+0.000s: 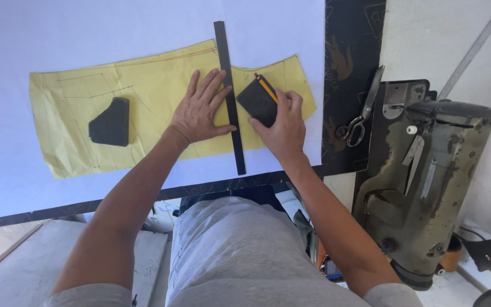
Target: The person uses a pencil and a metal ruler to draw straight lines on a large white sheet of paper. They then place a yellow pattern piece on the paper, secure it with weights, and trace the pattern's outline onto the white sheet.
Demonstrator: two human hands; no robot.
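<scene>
Left hand (200, 108) flat, fingers spread and released, pressing black ruler (229, 96) on yellow paper pattern (143, 91), right hand (284, 126) apparently grasping pencil (267, 88) over dark block (257, 102)

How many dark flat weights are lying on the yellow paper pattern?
2. One dark weight lies alone on the left part of the yellow paper pattern. The other weight is right of the black ruler, under the right hand with a pencil.

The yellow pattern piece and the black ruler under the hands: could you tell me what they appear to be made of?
The yellow pattern piece looks like thin matte paper: creased, wrinkled at its edges, with pencilled lines. The black ruler under the left hand seems rigid, plastic or painted metal, with a dull sheen; which one is unclear.
</scene>
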